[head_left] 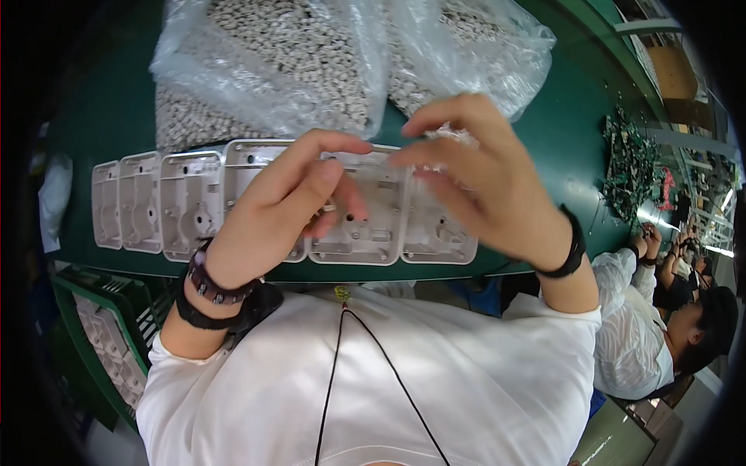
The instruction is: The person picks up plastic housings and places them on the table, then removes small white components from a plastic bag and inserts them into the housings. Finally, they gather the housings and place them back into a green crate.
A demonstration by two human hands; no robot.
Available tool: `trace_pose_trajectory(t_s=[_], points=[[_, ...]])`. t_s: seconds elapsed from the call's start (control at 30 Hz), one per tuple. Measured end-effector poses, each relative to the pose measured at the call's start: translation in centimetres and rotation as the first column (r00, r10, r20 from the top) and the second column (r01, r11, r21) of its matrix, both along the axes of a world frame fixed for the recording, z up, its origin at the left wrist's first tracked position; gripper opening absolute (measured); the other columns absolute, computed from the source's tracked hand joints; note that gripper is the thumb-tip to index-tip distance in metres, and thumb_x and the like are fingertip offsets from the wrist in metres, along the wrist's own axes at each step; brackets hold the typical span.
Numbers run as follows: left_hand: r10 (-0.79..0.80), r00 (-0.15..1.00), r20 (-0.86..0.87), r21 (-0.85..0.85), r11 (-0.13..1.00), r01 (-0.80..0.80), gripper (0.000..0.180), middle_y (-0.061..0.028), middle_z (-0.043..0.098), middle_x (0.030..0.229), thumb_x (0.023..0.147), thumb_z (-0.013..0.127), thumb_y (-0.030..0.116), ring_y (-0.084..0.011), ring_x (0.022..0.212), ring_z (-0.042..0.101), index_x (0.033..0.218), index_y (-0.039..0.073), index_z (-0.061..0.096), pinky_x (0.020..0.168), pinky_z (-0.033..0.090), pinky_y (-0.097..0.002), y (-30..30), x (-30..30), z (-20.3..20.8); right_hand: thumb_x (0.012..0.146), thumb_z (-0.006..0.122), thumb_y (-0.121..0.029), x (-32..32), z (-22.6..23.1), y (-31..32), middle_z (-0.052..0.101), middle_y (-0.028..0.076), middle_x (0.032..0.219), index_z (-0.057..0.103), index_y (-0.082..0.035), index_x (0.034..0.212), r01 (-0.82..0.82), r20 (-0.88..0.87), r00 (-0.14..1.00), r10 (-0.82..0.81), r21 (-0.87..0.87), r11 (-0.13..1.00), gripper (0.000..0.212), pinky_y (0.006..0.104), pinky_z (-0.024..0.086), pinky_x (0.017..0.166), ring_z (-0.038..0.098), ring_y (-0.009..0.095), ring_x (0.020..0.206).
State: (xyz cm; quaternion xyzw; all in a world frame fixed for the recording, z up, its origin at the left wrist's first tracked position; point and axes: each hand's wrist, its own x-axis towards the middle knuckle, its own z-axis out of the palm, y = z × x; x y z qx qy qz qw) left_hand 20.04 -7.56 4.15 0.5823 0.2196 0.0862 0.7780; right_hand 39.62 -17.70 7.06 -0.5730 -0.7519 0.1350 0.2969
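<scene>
A row of pale metal housings (353,241), shallow and open-topped with rounded corners, lies along the near side of the green table. Over the middle of that row is my left hand (284,194), its lower fingers curled around a small pale part (329,206); its thumb and index finger reach to the right. My right hand (493,182) hovers above the right-hand housings, smeared by motion, with its fingers apart and nothing visible in them. Behind the hands, a large clear plastic bag (291,54) spills over with small greyish-white parts.
A second bag of such parts (474,39) lies beside it. Dark wire-like pieces (628,167) are heaped at the far right. A green crate (101,334) holding pale housings stands at the lower left. A co-worker in white (633,326) sits at the right.
</scene>
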Motion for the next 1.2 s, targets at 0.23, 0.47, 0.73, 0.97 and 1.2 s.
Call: trace_pose_trajectory(t_s=[0.23, 0.47, 0.73, 0.97, 1.2], points=[[0.052, 0.998, 0.039, -0.404, 0.914, -0.032, 0.042, -0.0028, 0.054, 0.082, 0.096, 0.032, 0.036, -0.007, 0.058, 0.042, 0.122, 0.005, 0.042, 0.051, 0.033, -0.0178, 0.6, -1.2, 0.7, 0.061, 0.07, -0.008, -5.8, -1.3, 1.1, 0.051, 0.006, 0.098, 0.062, -0.007, 0.088, 0.003, 0.008, 1.0, -0.004, 0.096, 0.995, 0.028, 0.034, 0.038, 0.072, 0.048, 0.025, 0.088], [-0.04, 0.996, 0.077, -0.35, 0.935, 0.064, 0.046, -0.0002, 0.048, 0.079, 0.095, 0.032, 0.04, -0.0056, 0.056, 0.039, 0.123, 0.004, 0.042, 0.049, 0.031, -0.0174, 1.2, -3.2, -0.7, 0.059, 0.072, -0.012, -7.1, -1.0, 2.4, 0.052, 0.003, 0.095, 0.063, -0.009, 0.084, -0.121, -0.015, 0.992, 0.122, 0.079, 0.989, 0.027, 0.0327, 0.035, 0.07, 0.047, 0.023, 0.084], [-0.167, 0.963, 0.213, -0.362, 0.902, 0.237, 0.044, 0.0008, 0.045, 0.074, 0.094, 0.032, 0.039, -0.0043, 0.054, 0.035, 0.112, 0.002, 0.046, 0.047, 0.028, -0.0173, 1.7, -4.5, -1.2, 0.06, 0.071, -0.008, -7.5, -1.0, 3.0, 0.053, 0.004, 0.091, 0.062, -0.01, 0.083, -0.243, 0.073, 0.97, 0.233, 0.187, 0.952, 0.025, 0.0312, 0.033, 0.066, 0.047, 0.021, 0.078], [-0.071, 0.971, 0.228, -0.421, 0.892, 0.164, 0.021, -0.0015, 0.054, 0.075, 0.093, 0.043, 0.02, -0.0031, 0.053, 0.033, 0.1, 0.001, 0.049, 0.045, 0.027, -0.0176, 1.9, -5.1, -1.7, 0.059, 0.07, -0.011, -6.9, -1.4, 3.1, 0.052, 0.002, 0.079, 0.058, -0.01, 0.077, -0.014, -0.169, 0.985, 0.039, 0.147, 0.989, 0.022, 0.0323, 0.035, 0.066, 0.05, 0.021, 0.073], [-0.024, 0.999, 0.044, -0.139, 0.99, 0.03, 0.012, -0.0051, 0.059, 0.072, 0.09, 0.049, 0.012, -0.0056, 0.054, 0.048, 0.097, 0.002, 0.05, 0.046, 0.034, -0.0212, 1.3, -4.7, -1.3, 0.066, 0.067, 0.001, -6.9, -1.9, 2.4, 0.056, 0.008, 0.08, 0.057, -0.005, 0.084, -0.099, -0.184, 0.979, 0.091, -0.036, 0.994, 0.022, 0.0313, 0.04, 0.063, 0.054, 0.024, 0.075]])
